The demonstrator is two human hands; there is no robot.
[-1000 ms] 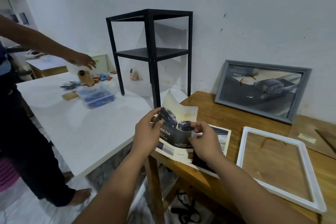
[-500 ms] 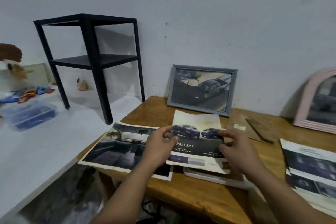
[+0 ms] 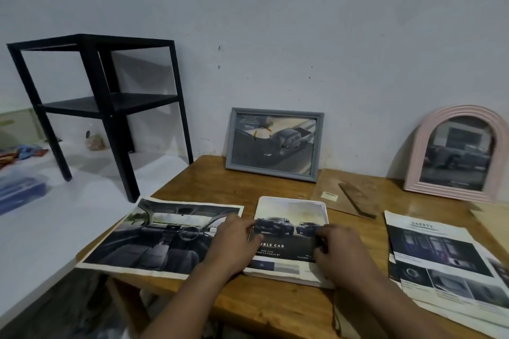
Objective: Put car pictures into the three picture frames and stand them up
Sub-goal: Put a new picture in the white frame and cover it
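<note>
A car picture showing two dark pickups lies flat on a white frame on the wooden table. My left hand presses its left edge and my right hand presses its right edge, fingers curled on the paper. A grey frame with a car picture leans upright against the wall behind. A pink arched frame with a car picture stands at the far right.
A large car-interior picture lies left of my hands, overhanging the table edge. Brochure pages lie at right. A brown backing board lies behind. A black shelf stand stands on the white table at left.
My hands lowered the two-pickup picture from a raised hold down flat onto the white frame. The view swung right, bringing the pink arched frame into sight.
</note>
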